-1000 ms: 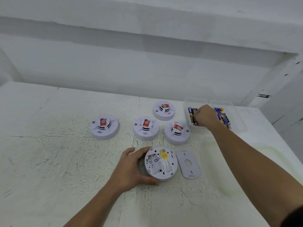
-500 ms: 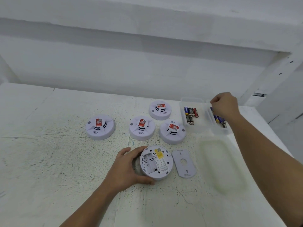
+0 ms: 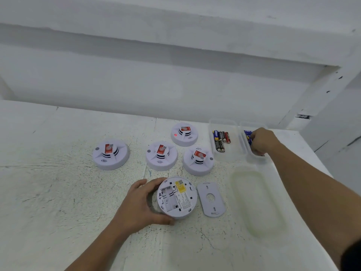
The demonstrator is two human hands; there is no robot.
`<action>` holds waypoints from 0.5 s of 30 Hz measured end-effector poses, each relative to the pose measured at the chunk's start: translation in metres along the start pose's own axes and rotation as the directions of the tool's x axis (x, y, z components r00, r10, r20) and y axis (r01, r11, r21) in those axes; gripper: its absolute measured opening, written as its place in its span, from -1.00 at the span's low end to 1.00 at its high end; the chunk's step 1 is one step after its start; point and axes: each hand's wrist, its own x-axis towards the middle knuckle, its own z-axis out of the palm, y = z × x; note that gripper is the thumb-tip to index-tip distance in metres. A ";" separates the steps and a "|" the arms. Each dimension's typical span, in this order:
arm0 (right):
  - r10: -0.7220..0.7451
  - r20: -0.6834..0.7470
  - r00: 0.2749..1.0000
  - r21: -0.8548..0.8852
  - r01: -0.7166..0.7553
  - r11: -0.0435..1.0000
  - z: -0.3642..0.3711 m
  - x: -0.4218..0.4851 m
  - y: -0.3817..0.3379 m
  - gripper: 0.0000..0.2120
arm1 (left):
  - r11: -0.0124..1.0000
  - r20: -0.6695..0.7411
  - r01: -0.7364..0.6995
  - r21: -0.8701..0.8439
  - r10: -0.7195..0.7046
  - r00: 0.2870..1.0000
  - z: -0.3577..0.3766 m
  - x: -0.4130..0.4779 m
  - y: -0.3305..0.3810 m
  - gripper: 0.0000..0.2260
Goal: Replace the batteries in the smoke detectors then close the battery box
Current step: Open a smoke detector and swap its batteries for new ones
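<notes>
Smoke detector (image 3: 176, 197), head view: round and white, it lies back-up on the white table (image 3: 58, 192), near the front centre. Its battery bay is uncovered, with the inner ribs showing, and I note a yellow sticker and a printed label beside the bay. The cover plate (image 3: 211, 199), pale with a round hole, lies flat just to the right of it, apart from it.

Four other detectors (image 3: 161, 155) sit face-up farther back, each with a red sticker on its centre dome. The rearmost one (image 3: 184, 133) shows a small red light.

The battery box (image 3: 222, 122), clear and with two compartments, stands at the back right. In its left compartment lie loose batteries (image 3: 221, 139), black, blue and red. Its lid (image 3: 256, 202), translucent, lies flat on the table in front of the box.

Left hand (image 3: 136, 204): it grasps the smoke detector by the left rim, fingers curled over the far edge and thumb against the near edge.

Right hand (image 3: 262, 141): it reaches into the right compartment, knuckles up and fingers curled downward among blue batteries (image 3: 247, 134). The fingertips are hidden, so I cannot tell whether it has hold of one.
</notes>
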 end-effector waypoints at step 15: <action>-0.063 -0.041 0.997 -0.033 0.061 0.998 0.007 0.006 0.000 -0.90 | 1.000 0.008 -0.002 -0.005 0.002 1.000 0.001 0.001 -0.003 -0.14</action>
